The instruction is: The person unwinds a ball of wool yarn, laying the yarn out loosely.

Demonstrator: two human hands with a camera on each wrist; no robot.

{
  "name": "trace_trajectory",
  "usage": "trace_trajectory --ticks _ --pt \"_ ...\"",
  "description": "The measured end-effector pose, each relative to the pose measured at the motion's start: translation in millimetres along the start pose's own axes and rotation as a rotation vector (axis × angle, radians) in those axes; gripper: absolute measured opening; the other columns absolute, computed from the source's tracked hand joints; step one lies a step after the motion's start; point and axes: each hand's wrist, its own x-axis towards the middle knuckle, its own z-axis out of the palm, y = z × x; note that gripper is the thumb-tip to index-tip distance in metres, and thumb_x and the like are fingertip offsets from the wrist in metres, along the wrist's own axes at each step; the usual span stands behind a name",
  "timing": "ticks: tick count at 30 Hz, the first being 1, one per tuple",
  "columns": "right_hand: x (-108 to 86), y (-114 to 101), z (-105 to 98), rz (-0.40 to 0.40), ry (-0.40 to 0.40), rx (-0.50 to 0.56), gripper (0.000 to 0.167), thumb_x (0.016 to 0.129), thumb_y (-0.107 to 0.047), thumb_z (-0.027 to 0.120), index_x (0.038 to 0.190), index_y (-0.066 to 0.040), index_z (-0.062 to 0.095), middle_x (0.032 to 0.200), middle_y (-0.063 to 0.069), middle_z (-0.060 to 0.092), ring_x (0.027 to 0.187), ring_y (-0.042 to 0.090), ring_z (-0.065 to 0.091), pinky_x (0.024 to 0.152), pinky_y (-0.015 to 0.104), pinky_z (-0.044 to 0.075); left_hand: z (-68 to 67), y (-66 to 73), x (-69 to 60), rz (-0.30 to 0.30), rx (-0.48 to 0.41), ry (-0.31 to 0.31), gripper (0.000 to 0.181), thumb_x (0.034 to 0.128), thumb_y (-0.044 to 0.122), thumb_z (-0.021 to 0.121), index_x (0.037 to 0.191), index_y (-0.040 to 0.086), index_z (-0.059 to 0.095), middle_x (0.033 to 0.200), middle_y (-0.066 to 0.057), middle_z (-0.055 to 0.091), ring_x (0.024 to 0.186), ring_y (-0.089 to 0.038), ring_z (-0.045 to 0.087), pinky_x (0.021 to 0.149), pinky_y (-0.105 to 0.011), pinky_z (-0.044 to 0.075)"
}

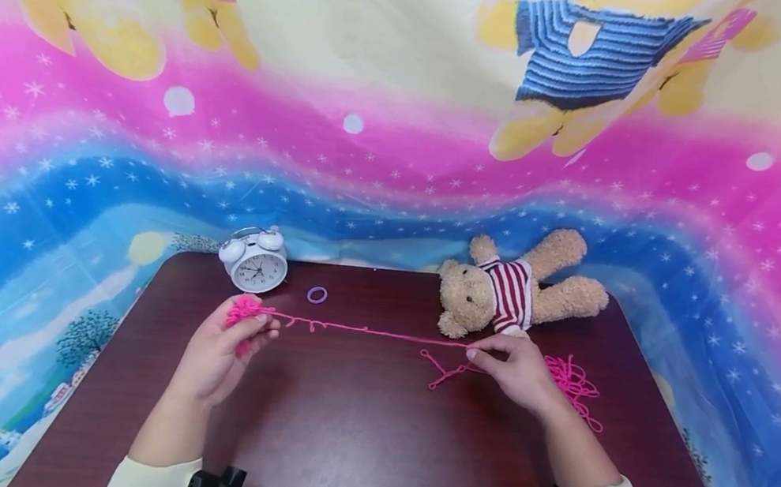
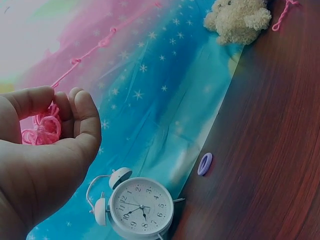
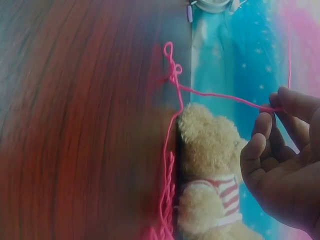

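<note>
A small bundle of pink yarn (image 1: 245,309) is held in my left hand (image 1: 218,352), pinched between thumb and fingers. From it a strand (image 1: 381,333) runs nearly straight across to my right hand (image 1: 516,368), whose thumb and index finger pinch it. In the left wrist view, little kinks and loops show along the strand (image 2: 104,42). Past the right fingertips a slack, twisted length (image 3: 172,75) hangs down, and a loose heap of the same yarn (image 1: 572,385) lies on the table beyond the right wrist.
On the dark wooden table (image 1: 356,430), a white twin-bell alarm clock (image 1: 259,265) stands at the back left, with a purple ring (image 1: 317,294) beside it. A teddy bear (image 1: 510,296) in a striped shirt lies at the back right. Printed cloth (image 1: 384,163) hangs around the table.
</note>
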Motion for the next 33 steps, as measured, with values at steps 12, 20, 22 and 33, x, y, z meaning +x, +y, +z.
trace_trajectory --ticks 12,20,22,33 --pt "-9.1 16.3 -20.0 0.051 0.024 -0.044 0.022 0.095 -0.038 0.077 0.106 -0.02 0.082 0.107 -0.001 0.075 0.107 0.022 0.065 0.091 0.043 0.049 -12.4 1.8 -4.0 0.0 0.005 0.013 0.018 0.1043 0.009 0.062 0.121 0.01 0.055 0.108 -0.002 0.07 0.101 -0.016 0.071 0.095 -0.03 0.057" --pt "-19.0 30.7 -33.4 0.126 0.022 0.006 0.031 0.096 -0.037 0.076 0.113 -0.012 0.08 0.114 0.008 0.074 0.084 0.022 0.065 0.069 0.032 0.053 -19.8 3.9 -7.2 0.003 0.017 0.032 0.018 0.1044 0.01 0.062 0.12 0.01 0.054 0.108 -0.003 0.069 0.1 -0.015 0.071 0.094 -0.029 0.057" --pt "-20.7 34.0 -37.0 0.136 0.026 0.01 0.032 0.096 -0.037 0.076 0.115 -0.012 0.08 0.114 0.008 0.075 0.086 0.023 0.066 0.07 0.031 0.053 -21.3 4.2 -7.7 0.004 0.014 0.032 0.017 0.1045 0.009 0.062 0.12 0.01 0.054 0.108 -0.003 0.069 0.1 -0.015 0.071 0.094 -0.028 0.057" --pt "-30.8 50.2 -56.8 0.194 0.018 -0.015 0.04 0.098 -0.043 0.071 0.119 -0.01 0.077 0.097 0.009 0.072 0.072 0.02 0.051 0.058 0.033 0.043 -26.8 7.0 -10.3 0.014 0.016 0.027 0.018 0.1052 0.009 0.06 0.123 0.008 0.054 0.11 -0.003 0.069 0.101 -0.015 0.071 0.095 -0.028 0.056"
